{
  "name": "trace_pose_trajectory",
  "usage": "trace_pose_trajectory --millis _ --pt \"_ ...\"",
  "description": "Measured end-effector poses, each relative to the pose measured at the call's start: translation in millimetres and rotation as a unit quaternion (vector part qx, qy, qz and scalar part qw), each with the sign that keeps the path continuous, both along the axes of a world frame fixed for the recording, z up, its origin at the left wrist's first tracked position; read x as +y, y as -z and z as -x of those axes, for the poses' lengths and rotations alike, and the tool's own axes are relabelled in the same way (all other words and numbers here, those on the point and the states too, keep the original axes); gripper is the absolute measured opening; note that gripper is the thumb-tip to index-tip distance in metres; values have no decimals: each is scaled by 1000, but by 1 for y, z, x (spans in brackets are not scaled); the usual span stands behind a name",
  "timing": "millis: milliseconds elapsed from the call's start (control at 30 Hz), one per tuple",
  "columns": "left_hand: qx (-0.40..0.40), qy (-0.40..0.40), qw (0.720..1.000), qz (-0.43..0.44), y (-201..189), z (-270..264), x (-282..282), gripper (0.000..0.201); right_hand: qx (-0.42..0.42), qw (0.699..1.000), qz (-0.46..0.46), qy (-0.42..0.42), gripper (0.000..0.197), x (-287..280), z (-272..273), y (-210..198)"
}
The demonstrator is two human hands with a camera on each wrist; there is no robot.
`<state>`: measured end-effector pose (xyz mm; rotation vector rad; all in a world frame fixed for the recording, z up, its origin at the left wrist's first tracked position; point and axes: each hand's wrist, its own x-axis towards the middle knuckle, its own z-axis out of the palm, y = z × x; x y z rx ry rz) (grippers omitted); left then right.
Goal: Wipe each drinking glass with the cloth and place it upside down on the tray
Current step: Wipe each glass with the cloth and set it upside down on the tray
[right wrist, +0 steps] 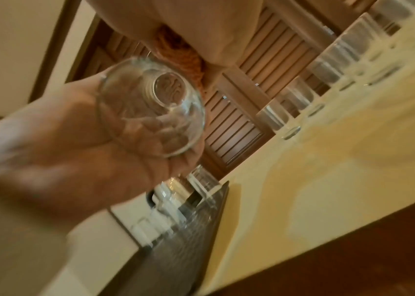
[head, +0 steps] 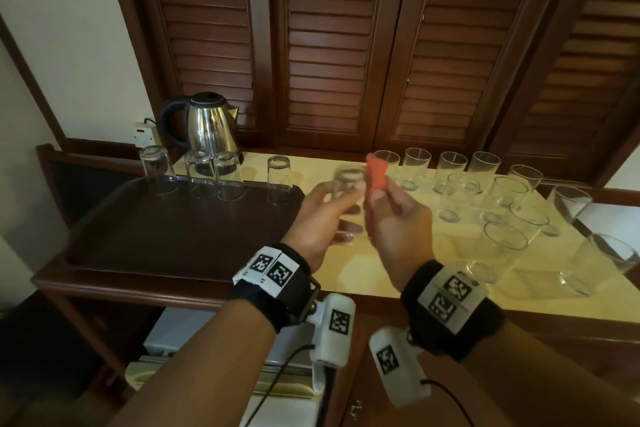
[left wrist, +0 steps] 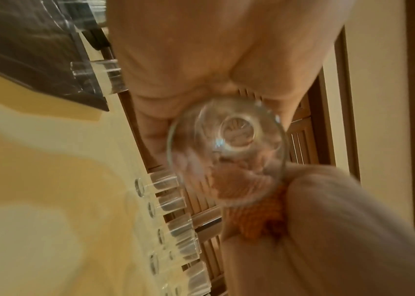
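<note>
My left hand (head: 327,215) grips a clear drinking glass (head: 347,184) over the counter just right of the tray, thick base up and rim down. In the left wrist view the glass (left wrist: 226,152) shows its open rim against my palm. My right hand (head: 388,215) pinches a folded orange cloth (head: 375,173) right beside the glass; the cloth (right wrist: 178,54) sits just behind the glass (right wrist: 150,106) in the right wrist view. The dark brown tray (head: 166,229) lies to the left, with several glasses (head: 227,177) standing upside down along its far edge.
Several upright glasses (head: 450,198) crowd the yellow counter (head: 398,274) to the right, some near its front edge. A steel kettle (head: 207,125) stands behind the tray by a wall socket (head: 142,135). Louvred wooden doors (head: 329,45) close off the back.
</note>
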<state>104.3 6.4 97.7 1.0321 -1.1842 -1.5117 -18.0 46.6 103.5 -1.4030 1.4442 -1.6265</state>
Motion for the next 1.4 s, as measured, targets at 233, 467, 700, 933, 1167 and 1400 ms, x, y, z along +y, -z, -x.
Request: trace_pose_trajectory --millis 233,467,700,933,1167,1400 --pt "-13 16 1000 -3 -3 -6 -1 40 -36 998 -43 11 32 -6 -1 8" --pt "-18 40 998 -39 6 -4 6 42 21 999 -44 7 37 -8 -2 14" --pt "6 -10 1000 -17 1 -7 4 30 35 999 -33 -13 38 -7 -9 13" --pt "-2 -34 999 -27 -1 -13 1 45 39 998 -5 -42 36 1 -14 17" --pt "6 -50 999 -21 -5 -8 -3 36 29 999 -1 -39 37 -3 -15 11" --pt "-17 -49 999 -2 -6 -8 -10 52 35 999 -15 -33 38 -1 -15 7"
